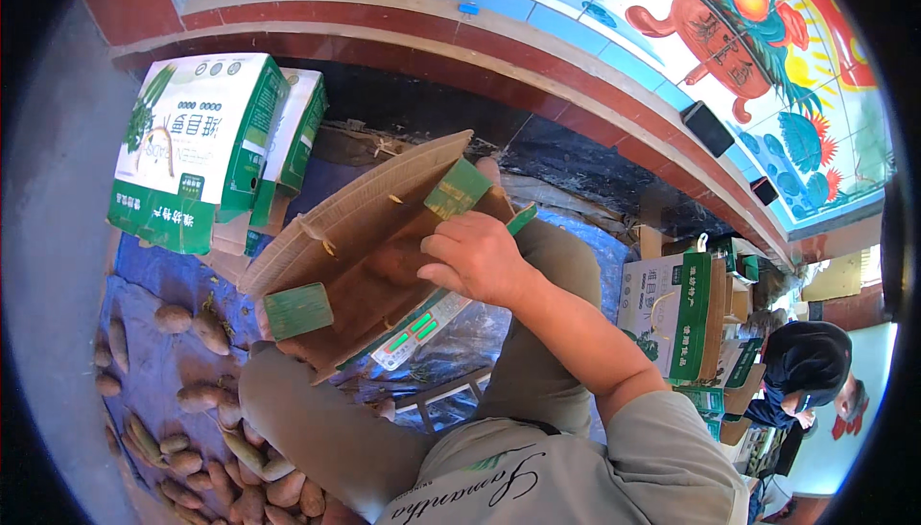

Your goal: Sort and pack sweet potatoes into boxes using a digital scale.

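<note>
An open cardboard box (355, 247), brown inside with green-and-white printed outsides, lies tilted across my lap. Its long flap stands raised on the far side. Small green end flaps (299, 311) fold out at both ends, and a few yellowish scraps cling to the cardboard. My right hand (472, 255) reaches over the box's right end, below the green flap (459, 187) there. Its fingers are curled in against the box, and the thumb points into the hollow. A small skin-coloured shape behind that flap is too covered to identify. My left hand does not appear.
Brown and greenish root vegetables (245, 467) lie on a blue sheet (153, 343) at left. White-and-green cartons (187, 141) stand at far left, others (672, 314) at right. A tiled wall with a step runs behind. A person in dark clothes (811, 367) is at far right.
</note>
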A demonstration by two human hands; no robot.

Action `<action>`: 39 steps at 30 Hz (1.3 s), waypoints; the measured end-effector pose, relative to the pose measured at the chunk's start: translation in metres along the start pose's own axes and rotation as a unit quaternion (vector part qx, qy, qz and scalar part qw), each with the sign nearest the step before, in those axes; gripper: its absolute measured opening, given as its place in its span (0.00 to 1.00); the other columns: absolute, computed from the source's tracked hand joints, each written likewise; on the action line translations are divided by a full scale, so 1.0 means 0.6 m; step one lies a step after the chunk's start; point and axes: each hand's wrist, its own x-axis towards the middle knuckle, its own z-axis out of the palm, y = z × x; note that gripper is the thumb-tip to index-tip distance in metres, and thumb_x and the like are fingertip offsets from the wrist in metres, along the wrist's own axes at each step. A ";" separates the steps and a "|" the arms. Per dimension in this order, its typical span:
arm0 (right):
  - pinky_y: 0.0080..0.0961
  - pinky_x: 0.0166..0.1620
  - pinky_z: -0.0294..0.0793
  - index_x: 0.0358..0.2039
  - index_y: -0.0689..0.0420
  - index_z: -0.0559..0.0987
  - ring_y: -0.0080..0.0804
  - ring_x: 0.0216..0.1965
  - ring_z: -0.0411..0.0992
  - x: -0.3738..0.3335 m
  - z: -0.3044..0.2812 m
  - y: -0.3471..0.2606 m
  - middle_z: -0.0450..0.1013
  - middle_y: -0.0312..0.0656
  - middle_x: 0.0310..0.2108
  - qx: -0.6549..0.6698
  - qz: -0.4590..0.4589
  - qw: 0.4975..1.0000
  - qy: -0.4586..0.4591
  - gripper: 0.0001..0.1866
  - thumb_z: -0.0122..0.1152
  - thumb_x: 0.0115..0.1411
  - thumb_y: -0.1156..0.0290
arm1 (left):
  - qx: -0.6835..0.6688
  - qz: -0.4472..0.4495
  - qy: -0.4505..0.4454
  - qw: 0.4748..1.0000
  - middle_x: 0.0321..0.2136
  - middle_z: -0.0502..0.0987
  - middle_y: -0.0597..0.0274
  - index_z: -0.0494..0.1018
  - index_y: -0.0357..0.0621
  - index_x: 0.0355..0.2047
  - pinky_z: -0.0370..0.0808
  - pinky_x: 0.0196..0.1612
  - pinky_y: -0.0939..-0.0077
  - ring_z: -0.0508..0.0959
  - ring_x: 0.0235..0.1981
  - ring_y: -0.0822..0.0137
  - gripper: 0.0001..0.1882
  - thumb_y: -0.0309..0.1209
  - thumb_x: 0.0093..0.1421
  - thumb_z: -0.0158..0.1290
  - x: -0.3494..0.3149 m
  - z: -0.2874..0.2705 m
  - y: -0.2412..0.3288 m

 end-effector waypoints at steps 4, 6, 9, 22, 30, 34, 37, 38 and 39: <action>0.32 0.29 0.68 0.23 0.56 0.71 0.38 0.25 0.68 0.009 0.009 -0.001 0.66 0.40 0.20 0.002 0.006 1.000 0.008 0.14 0.60 0.50 0.58 | 0.007 -0.007 0.009 1.000 0.44 0.72 0.55 0.65 0.37 0.51 0.69 0.49 0.67 0.73 0.44 0.60 0.26 0.36 0.54 0.55 -0.004 -0.011 -0.011; 0.32 0.29 0.68 0.22 0.56 0.71 0.39 0.25 0.68 0.013 0.008 -0.003 0.66 0.40 0.20 0.000 0.009 1.000 0.007 0.14 0.60 0.50 0.58 | 0.011 -0.007 0.015 1.000 0.44 0.72 0.55 0.65 0.37 0.51 0.69 0.49 0.67 0.73 0.44 0.61 0.26 0.37 0.54 0.55 -0.006 -0.018 -0.012; 0.32 0.29 0.68 0.22 0.56 0.71 0.39 0.25 0.68 0.013 0.010 -0.001 0.66 0.40 0.20 0.000 0.013 1.000 0.006 0.14 0.60 0.50 0.58 | 0.022 0.000 0.027 0.999 0.44 0.72 0.55 0.64 0.38 0.51 0.69 0.50 0.67 0.73 0.44 0.61 0.26 0.37 0.54 0.55 -0.009 -0.033 -0.004; 0.33 0.29 0.68 0.19 0.55 0.72 0.38 0.24 0.70 -0.001 0.004 0.001 0.67 0.39 0.19 0.024 0.003 1.000 -0.002 0.16 0.60 0.50 0.56 | 0.108 0.104 0.105 0.983 0.46 0.71 0.56 0.63 0.39 0.53 0.68 0.50 0.67 0.72 0.45 0.62 0.29 0.39 0.54 0.55 -0.056 -0.133 0.151; 0.34 0.30 0.70 0.19 0.55 0.73 0.40 0.25 0.71 -0.018 -0.008 -0.003 0.69 0.40 0.18 0.029 -0.009 0.999 -0.021 0.19 0.56 0.53 0.51 | 0.146 0.171 0.135 0.965 0.46 0.71 0.56 0.63 0.39 0.54 0.68 0.51 0.67 0.72 0.46 0.62 0.30 0.40 0.54 0.56 -0.107 -0.139 0.235; 0.34 0.33 0.71 0.21 0.56 0.75 0.41 0.27 0.73 -0.031 -0.014 -0.003 0.71 0.42 0.20 0.019 -0.010 0.998 -0.061 0.23 0.56 0.52 0.46 | 0.162 0.200 0.144 0.955 0.47 0.70 0.56 0.62 0.40 0.55 0.68 0.51 0.67 0.72 0.46 0.62 0.31 0.41 0.53 0.56 -0.141 -0.129 0.273; 0.35 0.33 0.70 0.21 0.55 0.73 0.40 0.28 0.71 -0.033 -0.028 -0.008 0.70 0.40 0.21 0.048 -0.035 0.996 -0.065 0.22 0.60 0.47 0.46 | 0.135 0.288 0.149 0.936 0.50 0.67 0.55 0.58 0.37 0.56 0.65 0.53 0.64 0.69 0.50 0.60 0.37 0.41 0.50 0.59 -0.188 -0.086 0.360; 0.35 0.33 0.70 0.21 0.55 0.73 0.40 0.28 0.71 -0.039 -0.029 -0.006 0.70 0.40 0.21 0.047 -0.031 0.997 -0.061 0.22 0.60 0.47 0.46 | 0.138 0.291 0.144 0.936 0.50 0.67 0.55 0.58 0.37 0.56 0.65 0.53 0.64 0.69 0.50 0.60 0.37 0.41 0.50 0.59 -0.206 -0.052 0.381; 0.35 0.34 0.70 0.22 0.55 0.73 0.39 0.29 0.72 -0.043 -0.025 -0.003 0.71 0.39 0.22 0.041 -0.036 0.996 -0.069 0.21 0.61 0.46 0.47 | 0.132 0.325 0.129 0.927 0.49 0.67 0.52 0.59 0.36 0.55 0.65 0.53 0.64 0.69 0.49 0.59 0.36 0.38 0.49 0.60 -0.229 -0.015 0.401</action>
